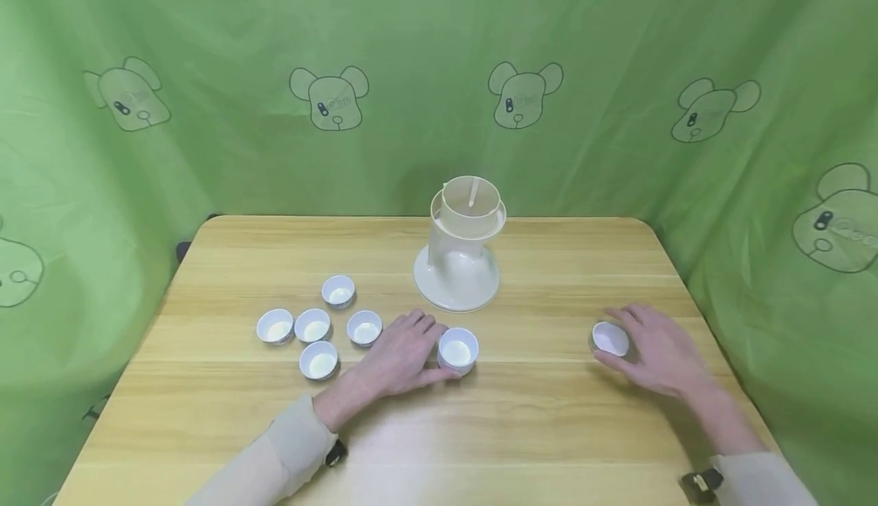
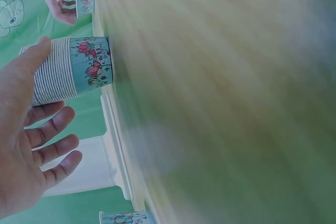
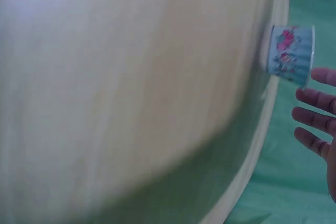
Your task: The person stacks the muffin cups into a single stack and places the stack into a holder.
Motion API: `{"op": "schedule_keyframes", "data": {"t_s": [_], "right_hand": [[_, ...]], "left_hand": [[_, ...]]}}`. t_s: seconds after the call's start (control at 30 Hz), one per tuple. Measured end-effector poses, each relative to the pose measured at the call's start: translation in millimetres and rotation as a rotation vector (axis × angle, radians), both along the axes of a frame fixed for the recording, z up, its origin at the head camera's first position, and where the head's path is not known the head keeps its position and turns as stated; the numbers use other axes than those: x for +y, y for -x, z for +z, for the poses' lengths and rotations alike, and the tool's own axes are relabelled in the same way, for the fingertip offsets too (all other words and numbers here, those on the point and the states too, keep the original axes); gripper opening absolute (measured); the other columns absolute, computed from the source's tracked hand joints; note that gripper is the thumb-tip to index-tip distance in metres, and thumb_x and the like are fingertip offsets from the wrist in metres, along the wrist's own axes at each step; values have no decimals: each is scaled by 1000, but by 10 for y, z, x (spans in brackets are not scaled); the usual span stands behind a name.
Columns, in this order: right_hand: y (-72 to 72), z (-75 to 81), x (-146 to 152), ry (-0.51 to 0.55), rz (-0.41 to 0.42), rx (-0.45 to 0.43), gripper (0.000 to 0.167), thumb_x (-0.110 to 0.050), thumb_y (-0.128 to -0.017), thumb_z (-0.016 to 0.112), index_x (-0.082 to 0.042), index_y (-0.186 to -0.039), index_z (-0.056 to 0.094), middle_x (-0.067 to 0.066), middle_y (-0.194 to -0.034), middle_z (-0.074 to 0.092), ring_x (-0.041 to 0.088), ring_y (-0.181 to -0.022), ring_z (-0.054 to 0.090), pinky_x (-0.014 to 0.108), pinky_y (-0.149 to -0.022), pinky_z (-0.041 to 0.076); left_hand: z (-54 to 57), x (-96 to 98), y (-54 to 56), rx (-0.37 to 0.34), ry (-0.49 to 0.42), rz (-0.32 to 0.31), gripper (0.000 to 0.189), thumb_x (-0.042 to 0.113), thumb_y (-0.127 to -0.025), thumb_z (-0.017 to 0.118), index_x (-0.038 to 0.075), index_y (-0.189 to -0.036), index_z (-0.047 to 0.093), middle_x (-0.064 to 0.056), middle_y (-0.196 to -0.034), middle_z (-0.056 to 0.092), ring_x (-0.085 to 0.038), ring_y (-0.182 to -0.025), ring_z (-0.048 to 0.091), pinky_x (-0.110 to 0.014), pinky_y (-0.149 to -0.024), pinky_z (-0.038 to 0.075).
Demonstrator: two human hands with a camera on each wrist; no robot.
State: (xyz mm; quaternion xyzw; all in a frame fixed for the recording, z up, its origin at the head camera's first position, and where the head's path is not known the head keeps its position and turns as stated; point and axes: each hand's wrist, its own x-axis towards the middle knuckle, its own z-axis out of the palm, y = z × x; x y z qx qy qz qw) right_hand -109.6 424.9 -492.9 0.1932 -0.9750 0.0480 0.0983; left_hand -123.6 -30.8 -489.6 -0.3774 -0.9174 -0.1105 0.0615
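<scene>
My left hand [image 1: 405, 355] holds a tall stack of nested paper cups [image 1: 457, 350] upright on the table, its thumb along one side and forefinger opposite. In the left wrist view, the stack [image 2: 73, 69] shows many white rims above one light-blue wall printed with red fruit. Far to the right, my right hand [image 1: 661, 350] is around a single paper cup [image 1: 610, 339], its thumb beside the near rim and fingers spread on the far side. The right wrist view shows this blue floral cup [image 3: 292, 53] standing upright, with loosely extended fingers [image 3: 315, 98] just past its rim.
Several paper cups [image 1: 318, 360] stand apart in a loose group left of my left hand. Behind the stack is a cream plastic stand [image 1: 458, 277] with a round base and an open cylinder on top. Green curtains surround the wooden table [image 1: 535, 430].
</scene>
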Motion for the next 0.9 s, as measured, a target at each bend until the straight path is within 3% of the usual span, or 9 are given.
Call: {"op": "schedule_keyframes", "data": {"t_s": [0.43,0.9], "right_hand": [[-13,-105,178,-25,-86,-87,85,-71,-83,76,-5,-136,62,24,-125,67,44,-114,64,68,-97,51],[-20,-104,157,-26,-81,-85,73,-67,-84,77,-4,-121,69,21,-116,71,41,-104,68,64,-90,55]], "left_hand": [[35,2,-9,11,9,1,72,73,-92,64,10,-128,68,-4,-115,72,-20,-109,64,-34,-90,58],[10,-1,-8,9,2,5,73,73,-92,64,10,-128,68,-4,-115,72,-20,-108,64,-34,-89,58]]}}
